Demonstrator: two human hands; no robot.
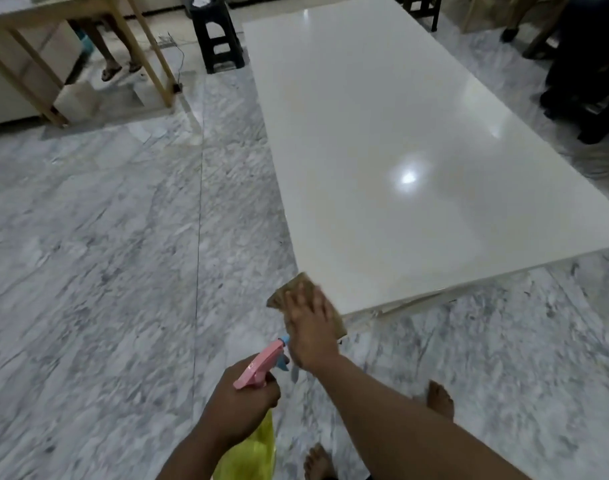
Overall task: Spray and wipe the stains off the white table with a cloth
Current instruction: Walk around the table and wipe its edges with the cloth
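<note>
Nearest, the left hand (239,407) grips a spray bottle (258,375), nozzle aimed at the tabletop (400,150). Just beyond it, the right hand (310,327) presses a brown cloth (289,292) flat, fingers spread, on the near left corner. The tabletop's long axis runs away ahead and rightward, so the right hand is nearer for wiping.

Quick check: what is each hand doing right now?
Left hand: grips the spray bottle.
Right hand: fingers flat, pressing the cloth at the table corner.
</note>
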